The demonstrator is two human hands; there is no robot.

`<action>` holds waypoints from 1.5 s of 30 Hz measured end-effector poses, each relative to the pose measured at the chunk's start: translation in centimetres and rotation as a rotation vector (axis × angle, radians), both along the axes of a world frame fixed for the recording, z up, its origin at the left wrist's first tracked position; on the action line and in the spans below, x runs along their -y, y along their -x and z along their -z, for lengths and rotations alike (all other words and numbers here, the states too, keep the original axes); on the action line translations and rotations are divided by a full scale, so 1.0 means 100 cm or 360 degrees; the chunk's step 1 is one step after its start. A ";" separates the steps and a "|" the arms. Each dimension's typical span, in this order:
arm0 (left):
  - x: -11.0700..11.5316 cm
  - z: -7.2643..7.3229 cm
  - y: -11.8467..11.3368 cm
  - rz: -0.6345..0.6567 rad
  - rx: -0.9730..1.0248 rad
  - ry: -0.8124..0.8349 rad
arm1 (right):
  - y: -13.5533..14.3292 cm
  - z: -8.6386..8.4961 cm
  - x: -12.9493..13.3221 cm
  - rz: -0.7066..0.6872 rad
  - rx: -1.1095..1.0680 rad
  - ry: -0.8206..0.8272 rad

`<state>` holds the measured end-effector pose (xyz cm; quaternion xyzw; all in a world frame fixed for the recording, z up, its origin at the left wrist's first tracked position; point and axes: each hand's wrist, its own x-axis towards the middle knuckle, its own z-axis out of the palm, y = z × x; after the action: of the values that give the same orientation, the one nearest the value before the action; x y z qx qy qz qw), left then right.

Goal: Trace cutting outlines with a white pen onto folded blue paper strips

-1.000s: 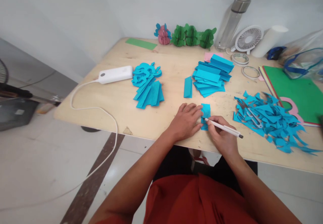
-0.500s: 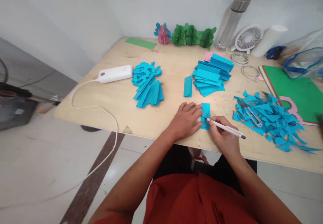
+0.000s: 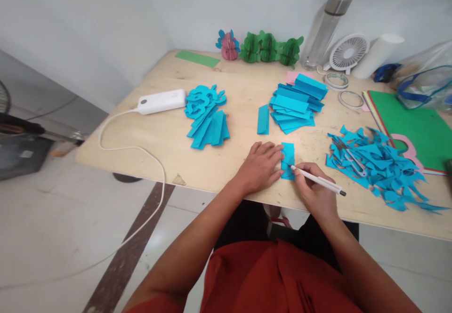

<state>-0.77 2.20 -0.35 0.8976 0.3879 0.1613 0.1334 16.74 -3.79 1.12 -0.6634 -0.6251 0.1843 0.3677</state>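
Note:
A small blue paper piece (image 3: 288,155) lies on the table near its front edge, with a thin curved pen line on it. My left hand (image 3: 262,167) rests flat with its fingers stretched out, the fingertips pressing the paper's left side. In my right hand (image 3: 314,188) is a white pen (image 3: 319,180), its tip on the paper. Just behind, a single folded blue strip (image 3: 263,120) lies beside a pile of folded blue papers (image 3: 293,103). Farther left are fanned blue papers (image 3: 211,132) and cut-out blue shapes (image 3: 203,100).
Blue paper scraps (image 3: 383,172) with a cutter (image 3: 353,157) on them lie at right, near a green sheet (image 3: 416,124). A white power bank (image 3: 161,101) trails a cable off the table's left. Paper figures (image 3: 267,48), a bottle (image 3: 326,33) and a small fan (image 3: 349,53) line the wall.
The pen has shifted very slightly to the right on the blue paper, and its line shows a little more. My left hand stays in place.

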 end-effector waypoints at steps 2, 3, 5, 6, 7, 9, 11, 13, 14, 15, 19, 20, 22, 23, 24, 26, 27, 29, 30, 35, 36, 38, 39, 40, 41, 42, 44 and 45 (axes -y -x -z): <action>0.000 0.000 0.000 0.0001 0.0002 0.0011 | 0.000 0.001 0.000 -0.0008 -0.0013 0.0010; 0.000 0.000 0.000 0.0002 0.0003 0.0017 | -0.001 0.002 0.000 -0.0006 -0.0015 0.0016; 0.000 -0.001 0.000 0.0002 0.0004 0.0024 | -0.001 0.002 0.000 0.0001 -0.0008 0.0026; 0.000 -0.001 0.000 0.0002 0.0006 0.0026 | -0.001 0.003 0.000 0.0001 -0.0005 0.0027; 0.001 -0.002 0.000 0.0003 0.0009 0.0026 | -0.001 0.003 0.000 0.0001 -0.0006 0.0026; 0.001 -0.003 0.000 0.0004 0.0015 0.0024 | -0.001 0.003 0.000 -0.0009 -0.0017 0.0026; 0.001 -0.004 0.001 0.0008 0.0020 0.0026 | -0.001 0.003 0.000 -0.0017 -0.0034 0.0025; 0.001 -0.004 0.001 0.0011 0.0025 0.0034 | -0.001 0.003 0.000 -0.0022 -0.0042 0.0021; 0.001 -0.004 0.001 0.0011 0.0028 0.0036 | -0.001 0.003 0.000 -0.0024 -0.0043 0.0019; 0.001 -0.004 0.001 0.0012 0.0029 0.0037 | -0.001 0.003 0.000 -0.0025 -0.0045 0.0015; 0.001 -0.003 0.001 0.0009 0.0022 0.0030 | -0.002 0.004 0.000 -0.0016 -0.0036 0.0006; 0.001 -0.003 0.001 0.0008 0.0020 0.0030 | -0.002 0.004 0.000 -0.0013 -0.0031 0.0006; 0.001 -0.003 0.001 0.0005 0.0019 0.0034 | -0.002 0.003 0.001 -0.0010 -0.0024 0.0012; 0.001 -0.003 0.001 0.0004 0.0020 0.0036 | -0.001 0.003 0.001 -0.0011 -0.0027 0.0016; 0.001 -0.003 0.001 0.0003 0.0020 0.0037 | -0.001 0.003 0.001 -0.0015 -0.0035 0.0020; 0.002 -0.003 0.001 0.0003 0.0022 0.0036 | -0.001 0.003 0.002 -0.0020 -0.0054 0.0024; 0.002 -0.003 0.001 0.0004 0.0023 0.0036 | -0.001 0.004 0.002 -0.0020 -0.0064 0.0024; 0.002 -0.003 0.001 0.0006 0.0025 0.0036 | -0.001 0.004 0.002 -0.0018 -0.0079 0.0023; 0.002 -0.003 0.001 0.0007 0.0026 0.0037 | -0.001 0.005 0.002 -0.0015 -0.0079 0.0023; 0.001 -0.002 0.001 0.0015 0.0024 0.0035 | -0.001 0.005 0.003 0.0005 -0.0060 0.0027; 0.001 -0.002 0.001 0.0014 0.0024 0.0034 | -0.001 0.005 0.004 0.0008 -0.0063 0.0028; 0.002 -0.002 0.002 0.0010 0.0025 0.0033 | -0.001 0.004 0.004 0.0010 -0.0063 0.0029; 0.002 -0.002 0.002 0.0010 0.0025 0.0033 | -0.001 0.004 0.004 0.0011 -0.0057 0.0030; 0.002 -0.002 0.002 0.0011 0.0025 0.0033 | -0.001 0.004 0.005 0.0010 -0.0050 0.0029; 0.002 -0.002 0.002 0.0012 0.0025 0.0031 | -0.001 0.004 0.005 0.0010 -0.0044 0.0030; 0.002 -0.002 0.002 0.0012 0.0023 0.0030 | -0.001 0.004 0.005 0.0008 -0.0042 0.0031; 0.002 -0.003 0.002 0.0015 0.0017 0.0026 | -0.001 0.004 0.005 0.0009 -0.0044 0.0030; 0.002 -0.003 0.002 0.0015 0.0014 0.0024 | -0.001 0.004 0.005 0.0007 -0.0046 0.0030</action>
<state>-0.94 2.03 -0.08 0.8977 0.3843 0.1616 0.1426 16.82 -4.26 0.75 -0.6654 -0.6166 0.1990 0.3708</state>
